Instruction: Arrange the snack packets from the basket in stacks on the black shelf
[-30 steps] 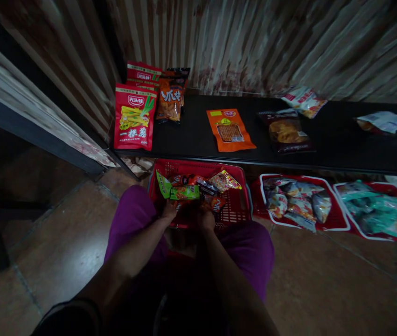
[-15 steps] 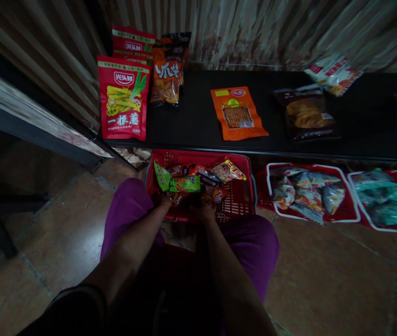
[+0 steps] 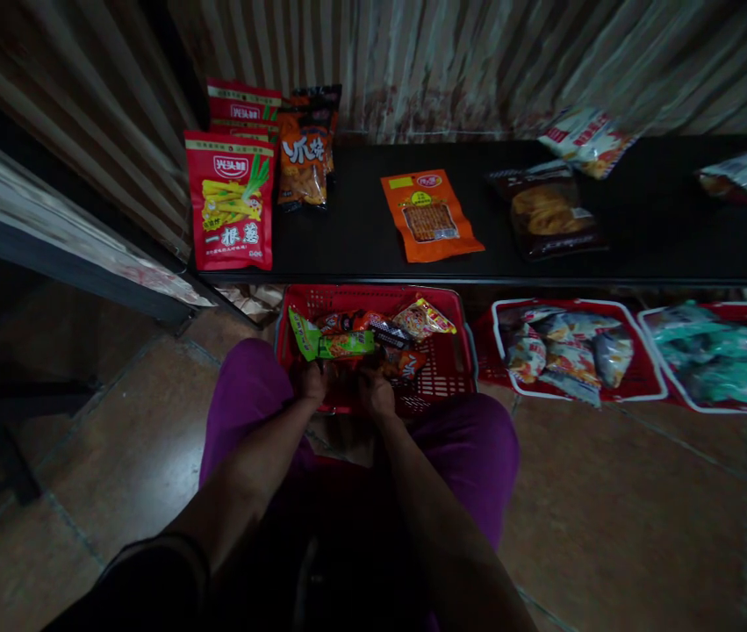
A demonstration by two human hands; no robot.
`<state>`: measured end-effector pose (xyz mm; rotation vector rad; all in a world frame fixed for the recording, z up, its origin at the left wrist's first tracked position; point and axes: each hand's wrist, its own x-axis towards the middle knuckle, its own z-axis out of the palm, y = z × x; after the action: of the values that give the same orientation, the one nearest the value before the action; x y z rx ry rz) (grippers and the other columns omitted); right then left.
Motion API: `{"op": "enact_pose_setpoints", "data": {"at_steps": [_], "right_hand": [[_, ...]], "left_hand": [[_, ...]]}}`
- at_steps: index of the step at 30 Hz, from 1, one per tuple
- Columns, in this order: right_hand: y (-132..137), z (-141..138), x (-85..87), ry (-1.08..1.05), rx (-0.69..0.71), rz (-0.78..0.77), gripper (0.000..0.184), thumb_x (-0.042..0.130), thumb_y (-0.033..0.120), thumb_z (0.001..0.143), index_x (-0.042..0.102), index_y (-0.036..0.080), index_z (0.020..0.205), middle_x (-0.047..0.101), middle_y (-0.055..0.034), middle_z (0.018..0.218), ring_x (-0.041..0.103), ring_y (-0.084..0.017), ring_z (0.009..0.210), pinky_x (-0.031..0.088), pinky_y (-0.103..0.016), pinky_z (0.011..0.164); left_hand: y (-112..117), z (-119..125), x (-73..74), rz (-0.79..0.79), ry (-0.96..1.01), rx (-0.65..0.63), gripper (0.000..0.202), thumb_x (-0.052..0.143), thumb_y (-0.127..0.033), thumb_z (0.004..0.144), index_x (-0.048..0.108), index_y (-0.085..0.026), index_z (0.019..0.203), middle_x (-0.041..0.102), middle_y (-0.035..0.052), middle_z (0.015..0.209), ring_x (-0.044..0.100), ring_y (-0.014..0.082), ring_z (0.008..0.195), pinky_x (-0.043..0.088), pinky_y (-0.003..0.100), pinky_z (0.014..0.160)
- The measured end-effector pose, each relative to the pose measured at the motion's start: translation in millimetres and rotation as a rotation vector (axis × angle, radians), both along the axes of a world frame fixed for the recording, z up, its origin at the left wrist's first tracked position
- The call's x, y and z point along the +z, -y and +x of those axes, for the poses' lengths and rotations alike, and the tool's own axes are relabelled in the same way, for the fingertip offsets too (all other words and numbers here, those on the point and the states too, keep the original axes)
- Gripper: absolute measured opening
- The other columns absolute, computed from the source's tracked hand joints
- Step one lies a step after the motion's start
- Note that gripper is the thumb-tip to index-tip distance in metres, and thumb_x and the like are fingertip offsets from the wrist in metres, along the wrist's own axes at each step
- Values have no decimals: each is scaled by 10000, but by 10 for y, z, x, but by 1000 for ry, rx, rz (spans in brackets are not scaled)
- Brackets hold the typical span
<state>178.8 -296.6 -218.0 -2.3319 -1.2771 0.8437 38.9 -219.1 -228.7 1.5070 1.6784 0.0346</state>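
A red plastic basket (image 3: 442, 373) stands on the floor between my knees, under a black shelf. It holds several small snack packets, among them a green one (image 3: 345, 344) and a yellow one (image 3: 422, 319). My left hand (image 3: 313, 383) reaches into the near left part of the basket among the packets. My right hand (image 3: 375, 392) is beside it at the basket's near edge, fingers curled down into the packets. The fingertips of both hands are dark and hidden, so what they grip does not show.
The black shelf (image 3: 642, 246) carries a red snack bag (image 3: 232, 200) standing at the left, an orange-and-black bag (image 3: 301, 162), a flat orange packet (image 3: 428, 216) and a dark packet (image 3: 548, 211). Two more red baskets (image 3: 655, 386) of packets stand to the right. Tiled floor lies left.
My hands have shifted slightly closer together inside the basket. The view has swung a little, moving the shelf and baskets leftward in the picture.
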Motion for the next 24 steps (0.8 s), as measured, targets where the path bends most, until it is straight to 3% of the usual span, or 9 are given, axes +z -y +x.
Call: {"op": "enact_pose_setpoints", "data": {"at_steps": [4,8,13,16,18,21,24], "right_hand": [[20,-121,21,-85,113,169,501,444,121,786,548,188,1272,613,-82,1251,557,-207,1167,413,-329,1015],[34,-142,-70,-113,125,260,686,496,71,698,421,161,1374,473,-115,1401,399,-230,1321,336,-406,1089],[-6,-91,-125,-160,126,232,488,549,76,656,638,170,1126,539,-120,1331,459,-242,1278,367,-402,1064],[-43,-103,-108,-251,90,287,472,576,93,643,648,203,1095,580,-88,1286,509,-225,1224,385,-390,1046],[-61,-110,-106,-352,17,303,437,580,97,624,668,223,1033,649,-56,1178,578,-214,1121,421,-380,1003],[-69,-90,-128,-411,-118,274,238,561,133,634,690,223,812,714,-31,932,644,-207,917,478,-355,899],[-61,-56,-143,-432,-242,270,135,543,200,665,661,230,721,703,-16,797,646,-201,813,492,-337,835]], "left_hand": [[83,-22,213,116,-7,-239,238,427,-145,866,592,-155,1038,584,119,1119,548,197,1022,394,279,876],[150,-40,358,169,-11,-425,322,387,-80,851,608,-216,1041,589,62,1104,523,189,1060,382,269,906],[209,-25,421,231,-3,-581,344,377,-62,844,614,-223,1034,595,58,1106,488,194,1092,375,295,942],[229,-2,395,253,6,-643,307,395,-76,851,621,-228,994,613,54,1055,496,184,1057,377,292,944],[236,2,356,257,0,-656,278,407,-93,860,620,-231,975,621,52,1029,494,182,1051,368,300,958],[240,-13,274,266,-25,-602,234,468,-142,854,602,-219,1031,605,64,1107,470,204,1107,352,344,989],[221,-33,182,171,93,-284,342,609,-189,777,577,-193,1118,597,76,1163,490,221,1134,365,368,996]]}}
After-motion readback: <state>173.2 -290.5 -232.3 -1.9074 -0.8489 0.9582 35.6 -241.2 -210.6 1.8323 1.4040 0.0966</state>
